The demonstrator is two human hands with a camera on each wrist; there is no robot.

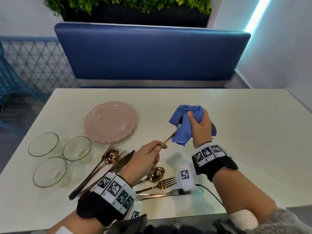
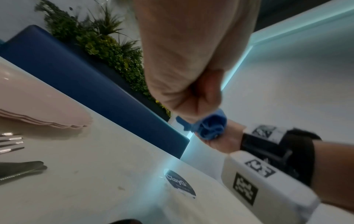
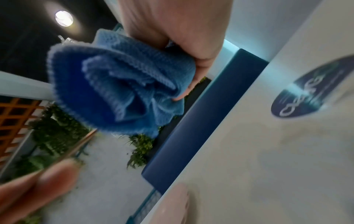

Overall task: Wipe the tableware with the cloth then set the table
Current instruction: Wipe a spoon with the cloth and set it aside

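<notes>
My right hand [image 1: 199, 122] grips a bunched blue cloth [image 1: 183, 125] above the white table [image 1: 236, 132]; the cloth [image 3: 118, 84] fills the right wrist view. My left hand [image 1: 148, 154] pinches the gold handle of a utensil [image 1: 168, 139] whose far end is wrapped inside the cloth, so I cannot tell which kind it is. The handle [image 3: 80, 145] slants out from under the cloth. The cloth [image 2: 208, 127] also shows beyond my left fist [image 2: 191, 91].
A stack of pink scalloped plates [image 1: 110, 122] lies left of centre. Three glass bowls [image 1: 50, 159] stand at the left. Gold forks, spoons and knives [image 1: 109, 159] lie under my left wrist. A round sticker [image 2: 180, 183] is on the table. A blue bench [image 1: 152, 54] faces me.
</notes>
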